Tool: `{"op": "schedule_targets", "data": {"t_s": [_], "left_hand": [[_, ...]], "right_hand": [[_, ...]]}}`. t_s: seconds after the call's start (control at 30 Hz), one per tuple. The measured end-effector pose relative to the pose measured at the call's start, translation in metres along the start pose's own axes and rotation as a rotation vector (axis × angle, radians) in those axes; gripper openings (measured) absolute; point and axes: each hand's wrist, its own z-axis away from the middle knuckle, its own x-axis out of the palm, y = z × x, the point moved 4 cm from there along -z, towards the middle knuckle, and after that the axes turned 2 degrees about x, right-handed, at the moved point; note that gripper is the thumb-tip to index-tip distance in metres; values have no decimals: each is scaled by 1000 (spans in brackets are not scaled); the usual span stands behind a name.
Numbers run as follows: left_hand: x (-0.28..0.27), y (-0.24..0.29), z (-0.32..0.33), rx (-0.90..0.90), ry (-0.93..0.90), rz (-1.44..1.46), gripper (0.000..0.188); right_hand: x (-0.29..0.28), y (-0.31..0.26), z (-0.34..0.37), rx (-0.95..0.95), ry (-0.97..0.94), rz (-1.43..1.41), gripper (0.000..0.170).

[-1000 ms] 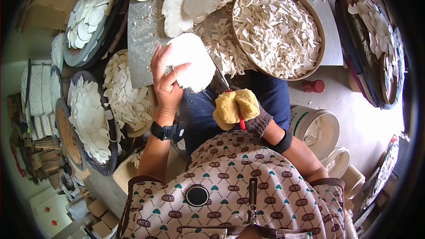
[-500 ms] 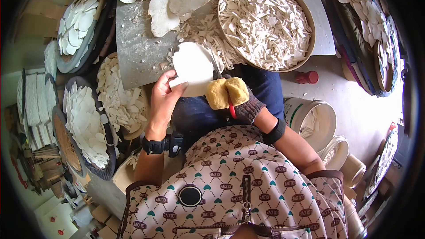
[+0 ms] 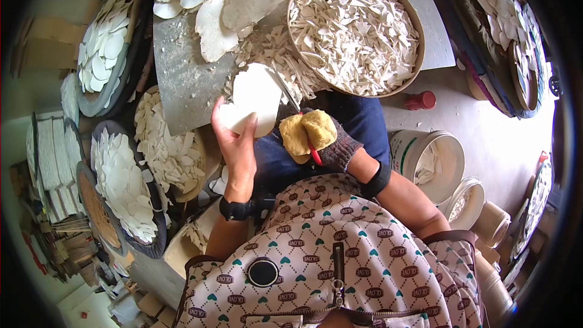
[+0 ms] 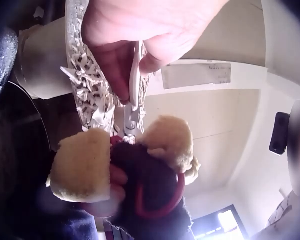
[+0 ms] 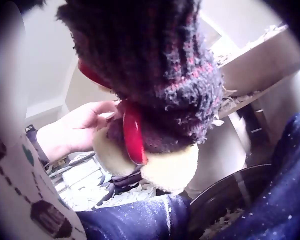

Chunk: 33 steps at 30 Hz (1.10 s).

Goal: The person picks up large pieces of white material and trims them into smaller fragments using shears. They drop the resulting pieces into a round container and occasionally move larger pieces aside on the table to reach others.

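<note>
The left hand (image 3: 238,157) pinches a white flat piece (image 3: 252,98) between thumb and fingers, above the lap. The right hand (image 3: 338,146), in a dark knitted glove, grips red-handled scissors (image 3: 315,153) with yellow foam pads (image 3: 308,132) around the handles. Their blades (image 3: 286,90) lie along the right edge of the white piece. In the left wrist view the piece (image 4: 135,82) is seen edge-on between the bare fingers, with the scissors' pivot below it. The right wrist view shows the glove (image 5: 150,75) over a red handle (image 5: 133,134); the blades are hidden there.
A round tray (image 3: 419,54) of white scraps stands on the grey board (image 3: 176,54), beside loose scraps and larger flat pieces (image 3: 215,30). Baskets of white pieces (image 3: 121,176) are at the left, a white bucket (image 3: 452,170) and a red object (image 3: 420,101) at the right.
The white piece has been turned and lowered in the left hand's grip, then shifted slightly left. The right hand has moved a little left with the scissors. The head view has shifted.
</note>
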Motion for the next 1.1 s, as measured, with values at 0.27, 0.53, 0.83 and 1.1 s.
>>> {"op": "schedule_targets", "data": {"t_s": [0.27,0.53,0.83,1.1], "left_hand": [[-6,4,-13,-140,-184,-13,62],[-8,11,-22,-180,-273,-39,64],[-12,17,-31,-180,-220,118,60],[-13,2,-35,-142,-66,163,52]], "right_hand": [[-5,9,1,92,5,-129,24],[-4,7,2,-64,51,6,13],[-5,11,2,286,-164,-964,23],[3,9,16,367,-173,-746,37]]}}
